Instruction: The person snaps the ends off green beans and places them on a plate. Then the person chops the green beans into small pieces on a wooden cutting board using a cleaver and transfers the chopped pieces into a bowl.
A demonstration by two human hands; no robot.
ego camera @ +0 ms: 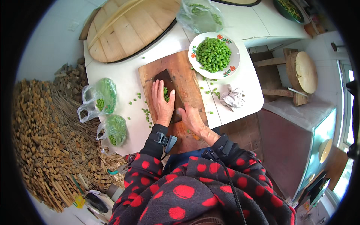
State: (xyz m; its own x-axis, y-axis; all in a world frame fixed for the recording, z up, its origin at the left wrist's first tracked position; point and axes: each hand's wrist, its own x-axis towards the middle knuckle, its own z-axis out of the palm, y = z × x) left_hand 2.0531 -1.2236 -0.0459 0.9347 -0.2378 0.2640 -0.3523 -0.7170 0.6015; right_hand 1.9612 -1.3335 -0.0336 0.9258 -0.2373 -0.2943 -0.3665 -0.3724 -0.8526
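Note:
A wooden cutting board [185,66] lies at the table's front edge. On it a dark, broad cleaver blade [163,75] rests nearly flat, its far corner pointing away from me. My right hand [191,118] grips the cleaver at its near end, thumb along the blade; the handle is hidden in the palm. Over the blade lies my left hand [162,102], fingers together and thumb apart, cupping cut green bean pieces [166,95] between them. Beyond the board's right side, a white flowered plate [235,62] carries a heap of the same cut beans [213,54].
Stray bean pieces [146,112] dot the white table [132,84]. Knotted plastic bags of beans [114,129] sit left. A crumpled cloth [233,98] lies right. Behind are a round wooden lid [132,31] and an open plastic bag [199,17]. Stacked firewood [42,126] fills the left floor.

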